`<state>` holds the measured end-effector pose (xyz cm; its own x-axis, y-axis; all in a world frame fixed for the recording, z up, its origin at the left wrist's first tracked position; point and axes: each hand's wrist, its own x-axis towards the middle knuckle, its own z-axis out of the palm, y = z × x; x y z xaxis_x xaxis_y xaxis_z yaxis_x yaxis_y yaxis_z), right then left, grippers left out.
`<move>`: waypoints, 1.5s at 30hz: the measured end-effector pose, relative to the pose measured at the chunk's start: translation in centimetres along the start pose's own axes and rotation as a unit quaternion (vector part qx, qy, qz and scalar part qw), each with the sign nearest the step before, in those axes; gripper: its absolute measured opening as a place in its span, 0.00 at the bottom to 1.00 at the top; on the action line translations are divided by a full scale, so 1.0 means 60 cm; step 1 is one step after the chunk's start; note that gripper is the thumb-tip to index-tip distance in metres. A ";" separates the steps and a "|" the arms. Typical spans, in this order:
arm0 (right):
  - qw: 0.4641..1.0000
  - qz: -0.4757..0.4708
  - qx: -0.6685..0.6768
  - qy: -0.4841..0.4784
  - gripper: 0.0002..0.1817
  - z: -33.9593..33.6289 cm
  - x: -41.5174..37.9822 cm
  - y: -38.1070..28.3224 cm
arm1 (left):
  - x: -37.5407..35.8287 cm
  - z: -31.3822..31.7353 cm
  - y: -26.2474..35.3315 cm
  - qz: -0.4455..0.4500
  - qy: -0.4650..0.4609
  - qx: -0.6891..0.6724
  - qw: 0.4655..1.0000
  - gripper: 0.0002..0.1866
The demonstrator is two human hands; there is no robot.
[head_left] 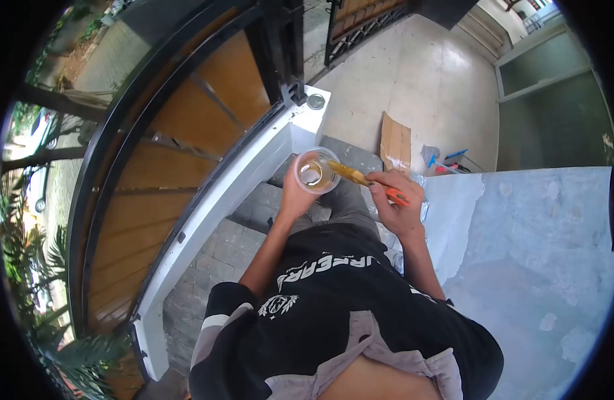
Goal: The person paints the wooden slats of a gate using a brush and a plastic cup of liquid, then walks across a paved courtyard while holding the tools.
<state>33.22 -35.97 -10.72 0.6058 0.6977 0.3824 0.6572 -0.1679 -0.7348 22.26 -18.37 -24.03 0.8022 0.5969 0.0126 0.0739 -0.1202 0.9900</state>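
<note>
My left hand [295,193] is wrapped round a clear plastic cup [312,189], held up in front of my body. A little yellowish liquid shows at the bottom of the cup. In my right hand [400,203] is a paintbrush [356,176] with an orange handle, the fingers closed on it. Its yellowish bristles point left and overlap the cup's right rim in this view. The end of the handle sticks out past my fingers.
On my left a white ledge [207,207] runs below a gate of brown panels [207,133] in a black frame. A round tin [316,101] stands on the ledge's far end. Cardboard [396,141] lies ahead on the floor, near several small tools. A patchy pale wall surface [534,247] fills the right side.
</note>
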 end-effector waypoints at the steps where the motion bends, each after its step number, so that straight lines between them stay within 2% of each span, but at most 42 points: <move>1: 1.000 0.005 -0.004 0.004 0.05 -0.006 -0.005 0.013 | 0.013 0.020 -0.004 0.013 -0.008 0.004 1.000 0.37; 3: 0.993 0.038 0.035 0.105 0.04 -0.019 -0.015 0.052 | 0.037 0.057 -0.013 0.015 -0.034 -0.014 0.999 0.38; 5: 0.992 0.052 0.032 0.111 0.05 -0.047 -0.016 0.092 | 0.069 0.096 -0.023 -0.012 -0.091 0.015 0.996 0.38; 7: 0.992 0.056 0.037 0.107 0.05 -0.071 -0.005 0.142 | 0.102 0.145 -0.047 0.005 -0.099 0.030 0.995 0.39; 9: 0.992 0.035 0.003 0.119 0.04 -0.105 0.005 0.210 | 0.147 0.205 -0.080 -0.004 -0.099 -0.025 0.995 0.39; 11: 0.993 0.059 -0.001 0.102 0.04 -0.134 0.014 0.288 | 0.200 0.273 -0.118 -0.029 -0.118 -0.037 0.992 0.40; 13: 0.992 0.044 0.002 0.122 0.04 -0.153 0.019 0.379 | 0.254 0.349 -0.145 -0.034 -0.133 -0.043 0.990 0.40; 14: 0.990 0.046 0.014 0.130 0.05 -0.170 0.038 0.419 | 0.283 0.398 -0.191 0.027 -0.117 -0.059 0.991 0.40; 15: 0.992 0.034 0.003 0.123 0.05 -0.188 0.054 0.447 | 0.310 0.438 -0.204 0.006 -0.121 -0.070 0.990 0.40; 18: 0.991 0.026 0.014 0.133 0.04 -0.235 0.102 0.489 | 0.363 0.511 -0.141 0.042 -0.094 -0.059 0.993 0.39; 20: 0.990 0.058 0.001 0.128 0.04 -0.264 0.131 0.505 | 0.396 0.538 -0.104 0.018 -0.114 -0.115 0.987 0.38; 24: 0.989 0.062 0.015 0.137 0.04 -0.284 0.186 0.559 | 0.476 0.558 -0.104 0.023 -0.130 -0.091 0.987 0.40; 27: 0.988 0.053 -0.001 0.147 0.09 -0.266 0.221 0.602 | 0.518 0.555 -0.139 0.028 -0.108 -0.050 0.993 0.40; 29: 0.977 0.110 0.071 0.169 0.13 -0.242 0.250 0.642 | 0.559 0.551 -0.175 0.003 -0.083 -0.096 0.992 0.38; 33: 0.962 0.108 0.170 0.182 0.14 -0.161 0.321 0.757 | 0.658 0.542 -0.286 0.004 -0.042 -0.126 0.991 0.39; 37: 0.964 0.085 0.213 0.138 0.15 -0.055 0.427 0.921 | 0.810 0.503 -0.389 0.025 -0.027 -0.084 0.996 0.40; 38: 0.975 0.066 0.182 0.106 0.16 -0.041 0.464 0.943 | 0.843 0.490 -0.406 0.001 -0.013 -0.098 0.995 0.40; 39: 0.975 0.090 0.181 0.092 0.16 -0.032 0.500 0.948 | 0.858 0.479 -0.414 -0.035 -0.004 -0.110 0.993 0.40; 40: 0.979 0.064 0.178 0.077 0.16 -0.025 0.546 0.950 | 0.882 0.467 -0.411 -0.020 0.028 -0.048 0.998 0.40; 41: 0.981 0.033 0.180 0.064 0.17 -0.018 0.576 0.953 | 0.892 0.463 -0.416 -0.037 0.030 -0.046 0.998 0.40; 43: 0.980 0.008 0.198 0.033 0.17 -0.002 0.636 0.977 | 0.954 0.445 -0.420 0.018 0.081 -0.007 0.997 0.41; 45: 0.977 -0.034 0.212 -0.004 0.17 0.027 0.710 1.021 | 1.011 0.430 -0.425 -0.009 0.103 -0.032 0.994 0.42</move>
<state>98.58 -15.41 -40.33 0.5625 0.7025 0.4360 0.4498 0.1825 -0.8743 84.32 0.42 -52.14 0.6628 0.7486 0.0171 0.0439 -0.0616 0.9971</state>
